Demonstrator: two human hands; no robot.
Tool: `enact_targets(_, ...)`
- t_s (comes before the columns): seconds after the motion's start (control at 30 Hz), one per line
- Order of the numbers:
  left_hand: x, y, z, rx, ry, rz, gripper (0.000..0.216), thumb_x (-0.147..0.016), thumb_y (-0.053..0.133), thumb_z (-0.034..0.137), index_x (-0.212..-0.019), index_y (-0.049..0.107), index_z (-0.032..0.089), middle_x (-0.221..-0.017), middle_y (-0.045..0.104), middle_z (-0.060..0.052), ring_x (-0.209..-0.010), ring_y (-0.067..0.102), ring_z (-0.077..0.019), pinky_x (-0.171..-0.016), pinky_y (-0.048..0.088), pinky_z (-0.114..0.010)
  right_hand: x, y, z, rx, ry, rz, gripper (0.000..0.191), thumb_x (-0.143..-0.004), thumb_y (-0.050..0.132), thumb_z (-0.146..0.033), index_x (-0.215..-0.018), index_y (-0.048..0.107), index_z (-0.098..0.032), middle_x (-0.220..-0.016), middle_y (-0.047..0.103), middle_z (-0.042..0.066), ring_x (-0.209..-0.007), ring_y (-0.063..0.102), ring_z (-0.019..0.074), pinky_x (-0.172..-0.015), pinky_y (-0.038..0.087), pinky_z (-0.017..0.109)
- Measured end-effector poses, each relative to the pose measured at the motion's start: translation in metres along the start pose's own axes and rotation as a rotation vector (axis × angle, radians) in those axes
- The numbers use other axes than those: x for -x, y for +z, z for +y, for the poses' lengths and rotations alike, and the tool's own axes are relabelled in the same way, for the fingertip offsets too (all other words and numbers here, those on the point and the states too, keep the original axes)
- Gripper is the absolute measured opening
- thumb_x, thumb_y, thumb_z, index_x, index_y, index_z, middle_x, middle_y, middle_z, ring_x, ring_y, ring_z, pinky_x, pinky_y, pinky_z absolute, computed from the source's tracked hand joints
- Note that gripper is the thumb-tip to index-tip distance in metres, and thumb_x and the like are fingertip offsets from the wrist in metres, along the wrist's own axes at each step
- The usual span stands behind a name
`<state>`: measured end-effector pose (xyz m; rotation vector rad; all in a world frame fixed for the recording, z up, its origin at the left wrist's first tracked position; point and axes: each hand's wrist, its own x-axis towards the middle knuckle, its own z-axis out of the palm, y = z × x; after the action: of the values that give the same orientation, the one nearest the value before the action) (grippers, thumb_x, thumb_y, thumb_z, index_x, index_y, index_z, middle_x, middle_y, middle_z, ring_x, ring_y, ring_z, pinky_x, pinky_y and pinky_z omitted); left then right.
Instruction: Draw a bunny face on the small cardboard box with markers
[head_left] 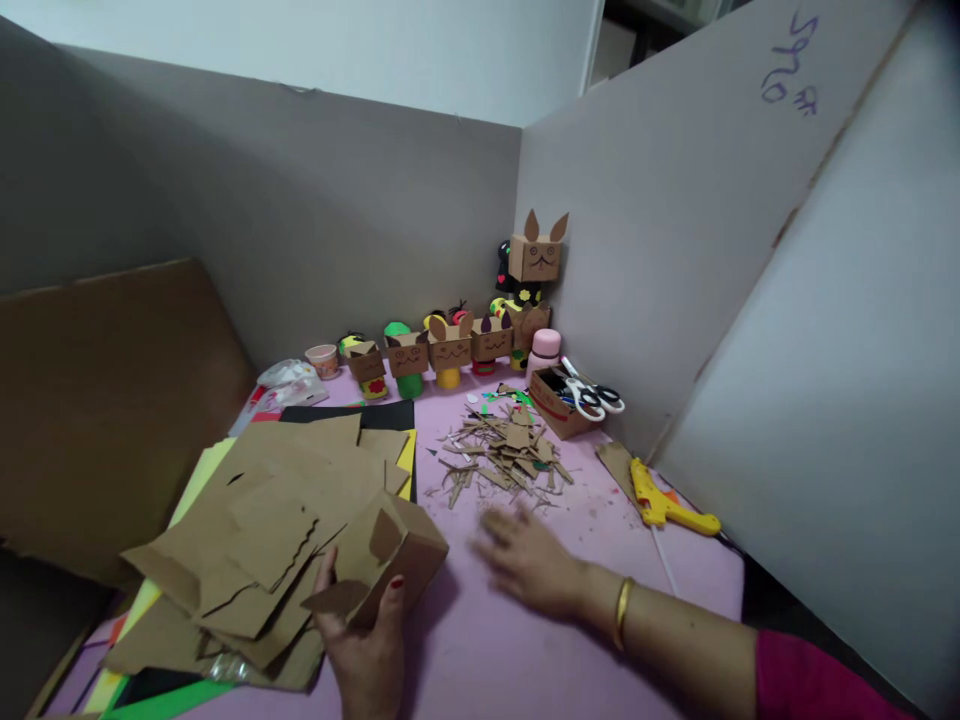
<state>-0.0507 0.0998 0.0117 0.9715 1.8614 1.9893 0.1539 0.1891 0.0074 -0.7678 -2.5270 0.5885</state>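
Cardboard box [411, 558] clamped in left hand [366, 648], right hand [529, 565] spread over bare pink table [517, 665], scraps [499, 455] beyond

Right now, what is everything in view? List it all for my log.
cardboard box: one, brown, with ears, near edge
cardboard sheets: one pile, brown, table left
coloured paper: several sheets, yellow, green, black, under the pile
cardboard scraps: one heap, brown, table middle
box-head figures: about six, brown heads, back corner
scissors: one pair, white handles, in small box
small box: one, brown, right of scraps
glue gun: one, yellow, by right wall
table: one, pink top
left hand: grips the cardboard box
right hand: open, blurred, near scraps
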Motion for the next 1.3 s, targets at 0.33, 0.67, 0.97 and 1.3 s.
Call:
enact_targets(0.33,-0.006,0.011,0.005,-0.011,-0.061,-0.278,0.080,-0.070,0.071,0.047,-0.138,0.041,0.017,-0.126,0.060,-0.018,-0.115,0.059,-0.0340,-0.098,0.045,-0.052,-0.025,0.005,-0.001,-0.460,0.234,0.317,0.058,-0.087,0.056,-0.053,-0.137,0.049,-0.025,-0.145,0.044,0.012,-0.136,0.038,0.0291,-0.110,0.031,0.051)
enact_targets(0.67,-0.005,0.047,-0.007,0.032,-0.054,-0.495,0.071,-0.080,0.063,0.046,-0.140,0.040,0.015,-0.144,0.049,-0.020,-0.132,0.047,-0.0311,-0.110,0.034,-0.048,-0.036,0.019,-0.010,-0.977,0.187,0.328,0.101,-0.072,0.067,-0.067,-0.150,0.019,-0.024,-0.146,0.043,0.014,-0.127,0.051,0.0279,-0.105,0.041,0.046)
enact_targets(0.97,-0.003,0.039,-0.017,0.057,-0.065,-0.541,0.053,-0.079,0.066,0.039,-0.127,0.056,0.020,-0.145,0.050,-0.016,-0.134,0.044,-0.0311,-0.112,0.031,-0.048,-0.027,0.014,0.002,-1.034,0.306,0.339,0.096,-0.062,0.083,-0.050,-0.142,0.038,-0.025,-0.151,0.035,0.011,-0.139,0.032,0.0294,-0.116,0.020,0.048)
enact_targets(1.3,-0.004,0.033,-0.006,0.246,-0.202,-0.637,0.093,-0.069,0.065,0.067,-0.143,0.036,0.018,-0.141,0.053,-0.019,-0.128,0.051,-0.0335,-0.100,0.048,-0.041,-0.024,0.010,-0.007,-1.154,0.341,0.343,0.077,-0.075,0.065,-0.065,-0.136,0.044,-0.022,-0.144,0.046,0.012,-0.136,0.038,0.0274,-0.112,0.030,0.044)
